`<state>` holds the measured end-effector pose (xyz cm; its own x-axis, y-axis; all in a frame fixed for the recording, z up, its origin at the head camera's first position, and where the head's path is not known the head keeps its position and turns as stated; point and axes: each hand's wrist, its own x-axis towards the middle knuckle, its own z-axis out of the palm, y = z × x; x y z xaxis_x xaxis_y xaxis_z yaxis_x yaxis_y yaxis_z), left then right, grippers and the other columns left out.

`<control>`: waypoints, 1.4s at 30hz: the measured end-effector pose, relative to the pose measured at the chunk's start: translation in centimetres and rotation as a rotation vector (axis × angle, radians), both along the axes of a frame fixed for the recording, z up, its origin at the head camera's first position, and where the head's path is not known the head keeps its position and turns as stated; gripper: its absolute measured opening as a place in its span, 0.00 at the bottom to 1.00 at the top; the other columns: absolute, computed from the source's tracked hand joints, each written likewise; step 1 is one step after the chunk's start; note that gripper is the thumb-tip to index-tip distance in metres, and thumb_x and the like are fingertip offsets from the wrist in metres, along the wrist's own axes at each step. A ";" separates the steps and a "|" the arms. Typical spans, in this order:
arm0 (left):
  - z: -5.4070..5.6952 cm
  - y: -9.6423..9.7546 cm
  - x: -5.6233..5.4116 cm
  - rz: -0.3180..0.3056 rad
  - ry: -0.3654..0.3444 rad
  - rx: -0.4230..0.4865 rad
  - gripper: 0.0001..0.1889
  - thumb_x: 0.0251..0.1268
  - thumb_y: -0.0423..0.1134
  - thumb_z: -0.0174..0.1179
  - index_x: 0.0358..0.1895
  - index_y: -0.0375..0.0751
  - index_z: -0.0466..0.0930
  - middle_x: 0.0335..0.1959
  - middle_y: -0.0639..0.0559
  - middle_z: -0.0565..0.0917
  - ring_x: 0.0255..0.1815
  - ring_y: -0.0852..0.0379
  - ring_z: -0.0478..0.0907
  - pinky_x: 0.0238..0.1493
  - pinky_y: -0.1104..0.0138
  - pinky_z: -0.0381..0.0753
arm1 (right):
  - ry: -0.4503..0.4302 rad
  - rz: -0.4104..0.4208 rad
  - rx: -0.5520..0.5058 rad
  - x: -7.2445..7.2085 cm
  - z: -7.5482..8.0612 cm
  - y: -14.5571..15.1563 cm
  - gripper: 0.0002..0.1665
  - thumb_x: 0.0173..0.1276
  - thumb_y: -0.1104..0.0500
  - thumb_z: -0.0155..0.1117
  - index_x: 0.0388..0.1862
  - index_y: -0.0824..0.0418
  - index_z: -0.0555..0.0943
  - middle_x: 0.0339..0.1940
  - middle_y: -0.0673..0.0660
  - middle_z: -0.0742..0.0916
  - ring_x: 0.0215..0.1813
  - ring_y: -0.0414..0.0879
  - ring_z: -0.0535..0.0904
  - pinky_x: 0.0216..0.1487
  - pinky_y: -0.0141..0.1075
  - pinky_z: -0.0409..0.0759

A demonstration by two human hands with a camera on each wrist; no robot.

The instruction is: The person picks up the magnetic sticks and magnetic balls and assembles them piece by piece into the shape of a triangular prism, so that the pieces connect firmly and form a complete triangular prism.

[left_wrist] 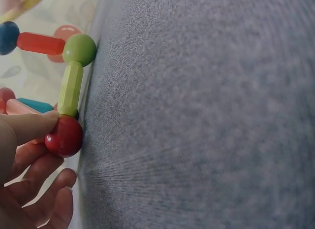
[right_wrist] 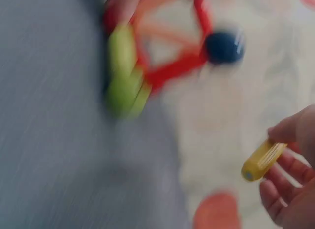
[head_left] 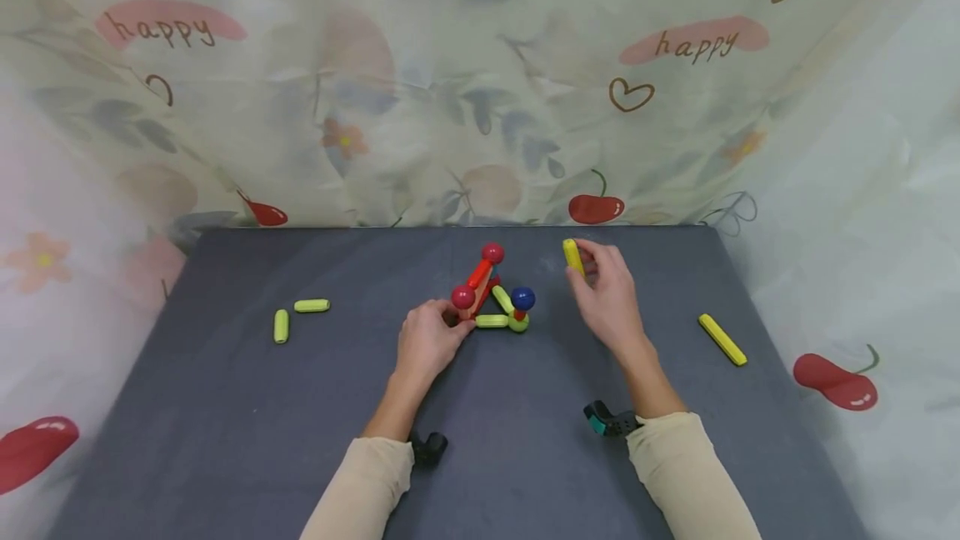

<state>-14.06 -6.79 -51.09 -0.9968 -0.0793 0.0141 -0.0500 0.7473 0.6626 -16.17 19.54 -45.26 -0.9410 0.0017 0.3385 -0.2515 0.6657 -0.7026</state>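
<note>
A small frame of rods and balls stands mid-table, with a blue ball (head_left: 522, 298) on top of an upright red rod (left_wrist: 40, 43) at its right corner. Below that rod, a green ball (head_left: 518, 323) joins a light green rod (head_left: 492, 321). My left hand (head_left: 429, 342) pinches the lower red ball (left_wrist: 64, 136) at the near left corner between thumb and fingers. Another red ball (head_left: 463, 297) sits above it, and one more red ball (head_left: 492, 253) tops the far corner. To the right, held up off the table, a short yellow rod (head_left: 572, 257) is between the thumb and fingers of my right hand (head_left: 609, 298).
Two light green rods (head_left: 281, 327) lie on the left of the dark grey table (head_left: 225, 440). A longer yellow rod (head_left: 722, 340) lies near the right edge. Patterned cloth (head_left: 420, 165) hangs behind the table and along both sides.
</note>
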 end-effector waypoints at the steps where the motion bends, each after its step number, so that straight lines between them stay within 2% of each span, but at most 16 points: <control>1: 0.0 0.0 0.0 0.001 0.000 0.000 0.13 0.58 0.49 0.75 0.40 0.46 0.89 0.37 0.51 0.87 0.36 0.51 0.82 0.43 0.54 0.82 | 0.028 0.035 -0.035 -0.3 0.7 -1.1 0.25 0.72 0.63 0.67 0.66 0.64 0.76 0.52 0.64 0.81 0.50 0.56 0.82 0.52 0.52 0.83; 4: 0.0 0.2 0.0 0.000 -0.004 0.002 0.13 0.58 0.49 0.74 0.40 0.46 0.89 0.37 0.51 0.87 0.36 0.51 0.82 0.43 0.54 0.82 | 0.090 0.122 -0.095 -0.9 1.9 -4.0 0.22 0.71 0.62 0.68 0.62 0.63 0.78 0.51 0.61 0.82 0.51 0.53 0.82 0.52 0.50 0.83; 6: 0.0 0.4 0.0 -0.003 -0.004 0.004 0.13 0.58 0.49 0.74 0.40 0.45 0.89 0.36 0.51 0.87 0.35 0.51 0.82 0.43 0.54 0.82 | 0.099 0.176 -0.127 -1.0 2.0 -5.4 0.20 0.70 0.61 0.69 0.59 0.62 0.79 0.51 0.60 0.82 0.51 0.52 0.83 0.52 0.48 0.83; 11: 0.1 0.5 0.0 -0.011 0.006 0.000 0.13 0.58 0.49 0.75 0.40 0.45 0.90 0.36 0.50 0.87 0.35 0.51 0.82 0.42 0.54 0.82 | 0.052 0.262 -0.127 -0.8 0.7 -7.1 0.19 0.70 0.58 0.71 0.56 0.60 0.79 0.51 0.58 0.85 0.52 0.50 0.83 0.55 0.49 0.83; 15: 0.3 0.4 -0.1 -0.006 0.005 -0.002 0.13 0.58 0.48 0.75 0.40 0.44 0.90 0.36 0.49 0.88 0.35 0.51 0.82 0.42 0.54 0.82 | 0.021 0.286 -0.008 -0.5 -0.6 -7.4 0.18 0.68 0.55 0.72 0.54 0.59 0.80 0.48 0.56 0.86 0.51 0.50 0.82 0.53 0.48 0.83; 20: 0.5 0.2 -0.3 -0.003 0.002 -0.003 0.13 0.58 0.49 0.75 0.39 0.45 0.89 0.35 0.50 0.88 0.34 0.51 0.83 0.41 0.54 0.83 | 0.076 0.280 0.169 -0.5 -1.6 -7.2 0.16 0.65 0.54 0.76 0.47 0.58 0.83 0.44 0.57 0.86 0.45 0.51 0.78 0.45 0.43 0.79; 27: 0.4 0.2 -0.5 0.002 0.015 -0.009 0.13 0.56 0.50 0.75 0.37 0.46 0.89 0.34 0.51 0.89 0.33 0.51 0.83 0.40 0.55 0.83 | 0.150 0.281 0.368 -0.5 -1.8 -7.2 0.14 0.59 0.53 0.80 0.41 0.56 0.87 0.45 0.56 0.84 0.45 0.53 0.76 0.46 0.47 0.77; 34: 0.3 0.2 -0.4 0.002 0.008 0.006 0.12 0.58 0.49 0.75 0.37 0.46 0.89 0.34 0.50 0.88 0.32 0.52 0.82 0.40 0.55 0.83 | 0.129 0.282 0.481 -0.2 -1.7 -7.6 0.14 0.58 0.50 0.81 0.43 0.50 0.91 0.48 0.54 0.83 0.49 0.52 0.74 0.48 0.47 0.75; 38: 0.2 0.2 -0.2 0.010 0.009 0.005 0.11 0.58 0.49 0.75 0.36 0.46 0.89 0.34 0.51 0.88 0.32 0.52 0.82 0.40 0.55 0.83 | 0.128 0.296 0.500 -0.1 -1.8 -7.6 0.14 0.58 0.49 0.81 0.44 0.48 0.91 0.49 0.53 0.82 0.50 0.52 0.74 0.49 0.47 0.74; 40: 0.2 0.2 -0.1 0.015 0.012 0.003 0.11 0.58 0.49 0.75 0.37 0.46 0.89 0.34 0.51 0.88 0.33 0.52 0.82 0.40 0.54 0.83 | 0.107 0.311 0.452 -0.2 -1.8 -7.3 0.17 0.58 0.49 0.81 0.46 0.50 0.90 0.50 0.53 0.83 0.50 0.52 0.74 0.51 0.48 0.74; 42: 0.1 0.3 0.0 0.021 0.015 0.002 0.11 0.58 0.49 0.75 0.37 0.47 0.89 0.34 0.50 0.87 0.33 0.51 0.83 0.41 0.54 0.83 | 0.055 0.326 0.351 -0.1 -1.9 -6.7 0.22 0.58 0.49 0.81 0.50 0.53 0.88 0.51 0.54 0.82 0.52 0.52 0.74 0.53 0.48 0.76</control>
